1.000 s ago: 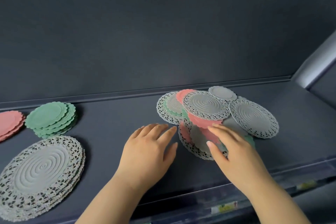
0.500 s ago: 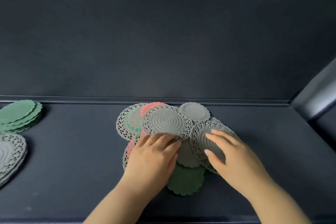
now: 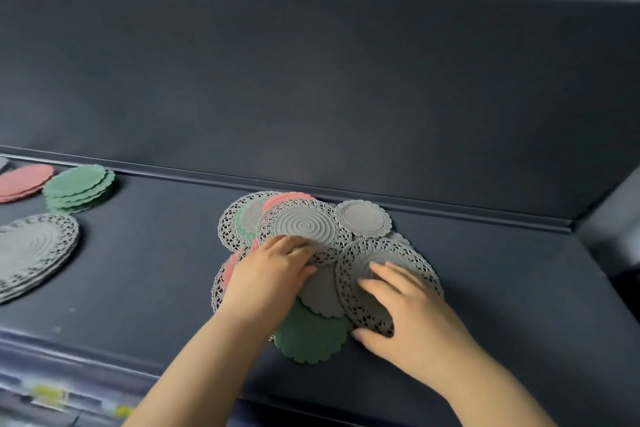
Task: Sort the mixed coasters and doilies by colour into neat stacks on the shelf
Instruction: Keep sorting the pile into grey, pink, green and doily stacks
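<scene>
Nearest on the shelf (image 3: 156, 288), a green coaster (image 3: 311, 336) juts from the mixed pile (image 3: 322, 288) between both wrists. Left hand (image 3: 273, 276) lies on the pile, grip relaxed, fingertips (image 3: 301, 248) pressing a ringed grey doily (image 3: 304, 227). Right hand (image 3: 412, 315), grip spread flat, rests on another lace doily (image 3: 384, 253), thumb (image 3: 365, 336) at its near edge. Far left: green stack (image 3: 78, 187), pink stack (image 3: 24, 180).

— Where is the camera?
— Worn on the person's head, wide-angle, close over the shelf (image 3: 145, 274).
— Facing?
— Forward and down toward the back panel (image 3: 311, 97); left hand (image 3: 266, 274) and right hand (image 3: 408, 315) show at the bottom edge.
</scene>
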`<state>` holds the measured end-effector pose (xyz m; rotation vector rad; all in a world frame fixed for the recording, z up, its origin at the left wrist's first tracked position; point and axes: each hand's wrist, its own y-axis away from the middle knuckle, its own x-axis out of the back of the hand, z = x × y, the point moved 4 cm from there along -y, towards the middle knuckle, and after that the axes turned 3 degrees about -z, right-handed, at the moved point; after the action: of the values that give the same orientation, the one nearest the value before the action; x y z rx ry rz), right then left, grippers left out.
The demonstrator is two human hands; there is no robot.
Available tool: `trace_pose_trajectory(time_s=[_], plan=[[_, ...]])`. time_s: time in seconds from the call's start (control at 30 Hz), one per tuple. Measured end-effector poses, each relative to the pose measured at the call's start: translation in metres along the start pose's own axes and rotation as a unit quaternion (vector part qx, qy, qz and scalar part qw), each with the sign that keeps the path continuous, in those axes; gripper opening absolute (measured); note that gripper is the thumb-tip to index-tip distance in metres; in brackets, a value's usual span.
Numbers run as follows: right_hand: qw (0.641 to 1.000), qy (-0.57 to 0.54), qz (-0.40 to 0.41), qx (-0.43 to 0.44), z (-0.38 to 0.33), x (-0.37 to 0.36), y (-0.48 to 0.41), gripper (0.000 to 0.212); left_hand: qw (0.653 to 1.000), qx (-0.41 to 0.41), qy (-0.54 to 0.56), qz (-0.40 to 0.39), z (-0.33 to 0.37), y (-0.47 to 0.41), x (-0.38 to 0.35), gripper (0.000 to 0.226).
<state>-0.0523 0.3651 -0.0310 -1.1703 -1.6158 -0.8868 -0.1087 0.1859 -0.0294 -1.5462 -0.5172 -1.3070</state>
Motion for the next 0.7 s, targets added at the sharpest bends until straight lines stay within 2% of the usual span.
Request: trace_pose_trajectory(time_s=[0.1, 0.17, 0.27, 0.33, 0.43, 0.47, 0.6, 0.7], plan=[[1.000, -0.022, -0.011, 0.000, -0.002, 0.000, 0.002, 0.064, 0.999, -0.031, -0.008, 0.011, 0.003, -0.002, 0.003, 0.014], [0.999, -0.039, 0.004, 0.007, -0.004, 0.001, 0.004, 0.054, 0.999, -0.035, -0.027, 0.003, 0.004, -0.001, 0.004, 0.009], [0.997, -0.037, 0.063, 0.004, -0.004, 0.003, 0.004, 0.038, 0.999, -0.002, -0.039, -0.014, 0.006, -0.002, 0.004, 0.026], [0.996, -0.034, 0.083, -0.027, -0.006, 0.007, 0.004, 0.024, 0.999, 0.027, -0.018, -0.007, 0.006, -0.004, 0.005, 0.023], [0.996, -0.025, 0.060, -0.061, -0.010, 0.006, 0.003, 0.008, 0.998, 0.057, -0.001, -0.017, 0.003, -0.005, 0.000, 0.009], [0.996, -0.028, 0.059, -0.061, -0.011, 0.004, 0.003, 0.010, 0.998, 0.061, 0.009, -0.016, 0.003, -0.005, 0.001, 0.009], [0.995, -0.038, 0.086, -0.026, -0.012, -0.001, 0.005, 0.040, 0.999, 0.017, 0.038, 0.018, 0.006, 0.000, 0.008, 0.022], [0.988, -0.077, 0.133, -0.035, -0.009, 0.012, 0.011, 0.039, 0.999, 0.023, 0.045, 0.018, 0.003, 0.008, 0.015, 0.027]])
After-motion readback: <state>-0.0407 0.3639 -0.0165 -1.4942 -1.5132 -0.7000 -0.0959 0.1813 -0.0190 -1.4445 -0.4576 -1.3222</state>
